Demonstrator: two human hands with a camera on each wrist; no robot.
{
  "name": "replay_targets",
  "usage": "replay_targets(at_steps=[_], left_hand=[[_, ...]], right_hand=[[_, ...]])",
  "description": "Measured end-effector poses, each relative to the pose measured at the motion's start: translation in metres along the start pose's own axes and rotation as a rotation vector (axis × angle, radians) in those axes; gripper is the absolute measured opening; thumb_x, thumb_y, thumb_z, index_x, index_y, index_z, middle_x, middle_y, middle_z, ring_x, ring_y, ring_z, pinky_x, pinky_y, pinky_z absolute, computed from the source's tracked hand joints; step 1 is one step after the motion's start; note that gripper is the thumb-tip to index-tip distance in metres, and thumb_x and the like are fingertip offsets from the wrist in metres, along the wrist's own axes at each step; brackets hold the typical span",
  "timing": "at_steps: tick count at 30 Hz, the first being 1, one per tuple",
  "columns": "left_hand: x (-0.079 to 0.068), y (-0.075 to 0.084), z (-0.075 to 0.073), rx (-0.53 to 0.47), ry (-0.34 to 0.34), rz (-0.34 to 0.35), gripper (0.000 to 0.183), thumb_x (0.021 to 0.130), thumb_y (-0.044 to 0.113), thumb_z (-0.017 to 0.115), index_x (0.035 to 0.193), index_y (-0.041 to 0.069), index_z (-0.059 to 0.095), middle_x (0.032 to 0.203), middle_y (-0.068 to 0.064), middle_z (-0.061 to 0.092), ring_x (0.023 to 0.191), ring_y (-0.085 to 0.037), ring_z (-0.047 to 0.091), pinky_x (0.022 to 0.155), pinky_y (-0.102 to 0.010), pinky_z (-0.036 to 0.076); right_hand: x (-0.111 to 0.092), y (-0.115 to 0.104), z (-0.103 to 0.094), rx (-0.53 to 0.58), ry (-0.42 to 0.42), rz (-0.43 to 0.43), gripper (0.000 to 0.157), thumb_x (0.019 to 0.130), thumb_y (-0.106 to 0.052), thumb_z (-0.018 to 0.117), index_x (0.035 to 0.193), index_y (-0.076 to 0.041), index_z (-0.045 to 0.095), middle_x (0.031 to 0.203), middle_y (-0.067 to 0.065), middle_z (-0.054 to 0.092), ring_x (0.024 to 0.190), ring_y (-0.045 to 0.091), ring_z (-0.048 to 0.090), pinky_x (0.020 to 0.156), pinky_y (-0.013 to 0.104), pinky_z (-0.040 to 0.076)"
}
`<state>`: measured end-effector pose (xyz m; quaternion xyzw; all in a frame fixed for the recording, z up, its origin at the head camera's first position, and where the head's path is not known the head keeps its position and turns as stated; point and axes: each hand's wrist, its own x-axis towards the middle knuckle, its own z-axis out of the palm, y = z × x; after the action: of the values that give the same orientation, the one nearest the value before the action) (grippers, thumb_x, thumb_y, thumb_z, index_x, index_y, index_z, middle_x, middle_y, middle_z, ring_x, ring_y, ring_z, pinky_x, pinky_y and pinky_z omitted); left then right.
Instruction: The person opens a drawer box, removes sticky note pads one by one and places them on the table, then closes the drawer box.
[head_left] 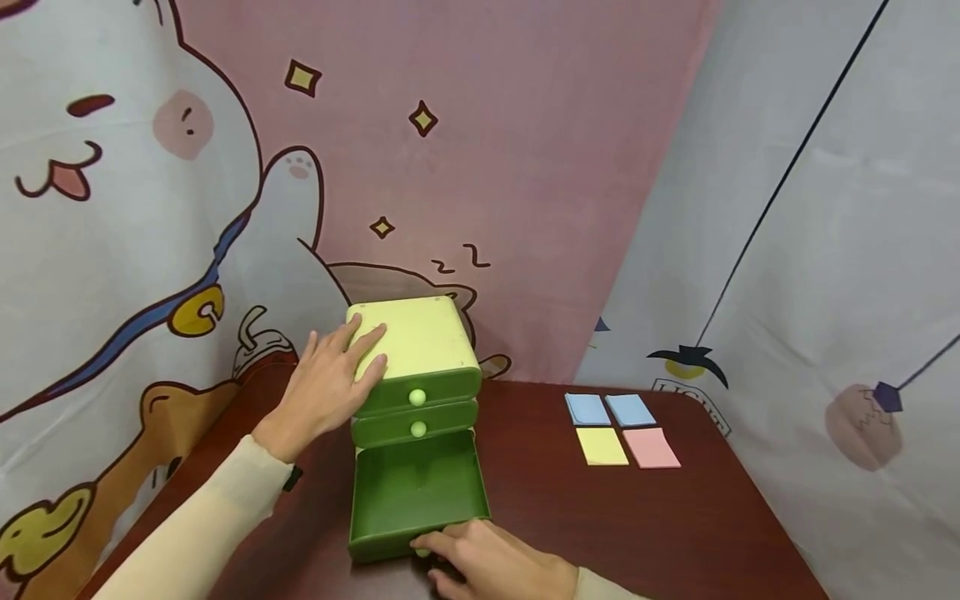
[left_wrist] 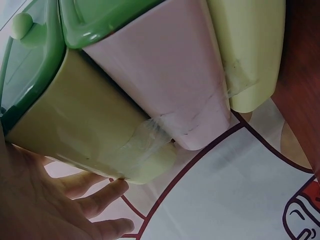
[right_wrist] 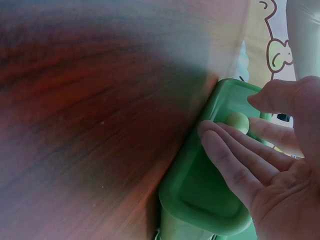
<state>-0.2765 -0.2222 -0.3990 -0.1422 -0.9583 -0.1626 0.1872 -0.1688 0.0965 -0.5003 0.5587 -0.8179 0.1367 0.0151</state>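
A small drawer cabinet [head_left: 420,333] with a pale yellow top and green drawers stands on the table. Its bottom drawer [head_left: 420,492] is pulled out, the green floor showing bare. My left hand [head_left: 326,379] rests on the cabinet's top at the left edge, fingers spread. In the left wrist view, those fingers lie along the yellow upper casing [left_wrist: 85,110]. My right hand [head_left: 487,558] is at the front of the pulled-out drawer. Its fairly straight fingers touch around the light green knob [right_wrist: 237,122], with the thumb held apart from it. The two upper drawers are in.
Right of the cabinet lie two blue sticky-note pads [head_left: 587,409], a yellow pad [head_left: 602,446] and a pink pad [head_left: 652,447] on the dark red table [head_left: 600,525]. A cartoon-printed curtain [head_left: 525,167] hangs close behind. Clear tape [left_wrist: 150,132] joins the cabinet's casings.
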Motion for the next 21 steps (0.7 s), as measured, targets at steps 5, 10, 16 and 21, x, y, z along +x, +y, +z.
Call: replay_targets(at_steps=[5,10,16,21], left_hand=[[-0.0004,-0.0001,0.0002,0.006,0.003,0.003,0.069,0.123,0.062,0.039,0.182,0.026,0.045,0.192,-0.023,0.031,0.167,-0.060,0.046,0.141,-0.086,0.015],[-0.0028,0.0010,0.0004,0.008,-0.002,0.002,0.068,0.124,0.060,0.040,0.182,0.026,0.045,0.192,-0.023,0.032,0.167,-0.060,0.046,0.140,-0.086,0.017],[-0.0027,0.0026,-0.0012,0.018,0.001,0.006,0.067,0.124,0.058,0.041,0.182,0.026,0.045,0.191,-0.024,0.033,0.165,-0.060,0.048,0.140,-0.087,0.018],[0.0002,0.0019,-0.0007,0.017,0.007,0.012,0.068,0.124,0.059,0.040,0.182,0.025,0.045,0.191,-0.024,0.033,0.165,-0.061,0.048,0.139,-0.087,0.018]], right_hand=[[-0.0009,-0.0010,-0.0011,0.000,0.035,0.006,0.028,0.116,-0.020,0.072,0.143,-0.014,0.079,0.123,-0.010,0.086,0.093,-0.017,0.067,0.081,-0.002,0.048],[-0.0041,0.0005,0.0006,-0.010,0.055,0.009,0.023,0.114,-0.019,0.077,0.137,-0.017,0.080,0.116,-0.013,0.086,0.087,-0.019,0.065,0.078,-0.002,0.046],[-0.0057,0.0019,-0.0037,-0.044,0.053,0.038,0.023,0.112,-0.019,0.080,0.135,-0.021,0.080,0.112,-0.016,0.086,0.081,-0.020,0.061,0.074,-0.002,0.045],[-0.0049,0.0030,-0.0046,-0.045,0.076,0.051,0.024,0.110,-0.017,0.081,0.135,-0.020,0.081,0.112,-0.014,0.087,0.076,-0.022,0.055,0.071,-0.002,0.044]])
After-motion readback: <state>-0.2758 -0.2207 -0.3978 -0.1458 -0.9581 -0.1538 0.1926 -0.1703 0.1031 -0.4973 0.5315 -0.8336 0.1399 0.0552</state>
